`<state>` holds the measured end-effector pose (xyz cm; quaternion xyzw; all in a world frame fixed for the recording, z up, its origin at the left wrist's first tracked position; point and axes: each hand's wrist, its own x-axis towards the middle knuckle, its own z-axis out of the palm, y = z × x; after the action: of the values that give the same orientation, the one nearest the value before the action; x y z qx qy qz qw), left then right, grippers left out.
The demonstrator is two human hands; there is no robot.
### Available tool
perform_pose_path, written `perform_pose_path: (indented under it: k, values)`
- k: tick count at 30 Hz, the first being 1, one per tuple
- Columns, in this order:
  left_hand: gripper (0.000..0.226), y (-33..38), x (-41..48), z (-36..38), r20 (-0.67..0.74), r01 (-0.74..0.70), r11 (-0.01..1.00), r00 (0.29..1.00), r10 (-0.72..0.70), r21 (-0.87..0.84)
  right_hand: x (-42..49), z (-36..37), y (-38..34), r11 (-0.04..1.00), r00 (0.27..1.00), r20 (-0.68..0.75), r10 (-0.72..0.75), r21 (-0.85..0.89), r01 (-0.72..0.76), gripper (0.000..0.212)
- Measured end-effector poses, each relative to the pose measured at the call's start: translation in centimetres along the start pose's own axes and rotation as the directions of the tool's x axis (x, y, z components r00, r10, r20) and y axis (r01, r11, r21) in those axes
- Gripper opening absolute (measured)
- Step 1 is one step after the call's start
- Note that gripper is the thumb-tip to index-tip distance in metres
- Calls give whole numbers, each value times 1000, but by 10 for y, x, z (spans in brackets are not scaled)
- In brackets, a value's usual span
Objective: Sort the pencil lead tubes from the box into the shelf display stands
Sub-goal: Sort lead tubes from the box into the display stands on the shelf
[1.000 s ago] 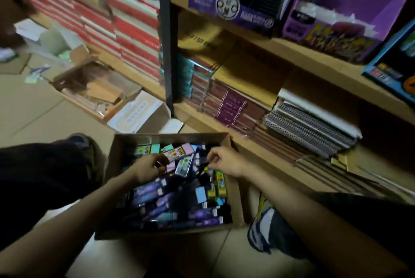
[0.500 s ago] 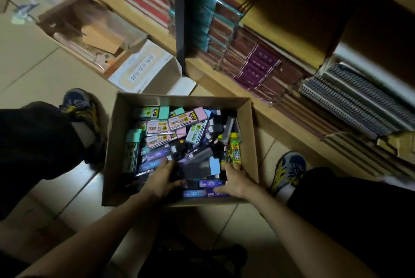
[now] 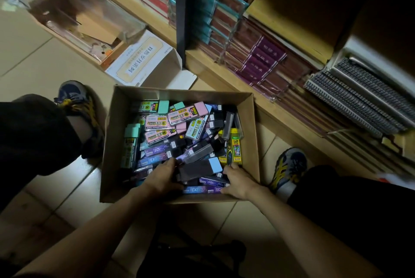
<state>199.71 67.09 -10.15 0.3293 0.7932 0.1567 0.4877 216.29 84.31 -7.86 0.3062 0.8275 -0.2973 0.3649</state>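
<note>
An open cardboard box (image 3: 112, 142) sits on the floor between my feet, full of several pencil lead tubes: pink ones (image 3: 157, 120), mint-capped ones (image 3: 132, 140), yellow ones (image 3: 234, 149) and purple ones (image 3: 157, 150). My left hand (image 3: 162, 177) and my right hand (image 3: 239, 182) are both inside the box at its near edge. Their fingers curl into the pile on either side of a dark tube with a light blue cap (image 3: 197, 168). My right fingers lie over purple tubes (image 3: 202, 189) at the front wall. No display stand is in view.
A wooden shelf (image 3: 265, 107) runs along the right, holding purple notebooks (image 3: 260, 59) and spiral notebooks (image 3: 359, 102). A black shelf post (image 3: 180, 12) stands behind the box. A white carton (image 3: 143, 57) and an open box of clear packets (image 3: 85, 19) lie on the floor at the back left.
My hands have moved from the far part of the box to its near edge and dug into the pile. The view has tilted down, so the upper shelves have dropped out of sight.
</note>
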Motion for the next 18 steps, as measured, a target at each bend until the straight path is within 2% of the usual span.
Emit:
perform_pose_path:
  k: [5,9,11,14,18]
  values:
    - [57,-15,-5,-2,-85,-12,970,996,33,241,-6,1,2,997,997,-52,-57,48,60,42]
    - [46,-20,-7,-5,-127,-4,952,991,45,305,-9,-3,1,995,997,-9,-74,72,74,44]
    - [39,-23,-9,-7,-134,-2,959,990,42,282,-11,-6,1,996,997,23,-78,45,77,39]
    - [22,-25,-17,-14,-168,-8,990,985,31,140,-14,-19,-1,999,994,95,-47,21,45,33]
    - [24,-15,-22,-26,-295,-76,995,954,52,-70,-25,-49,-6,999,970,241,-28,-19,34,32]
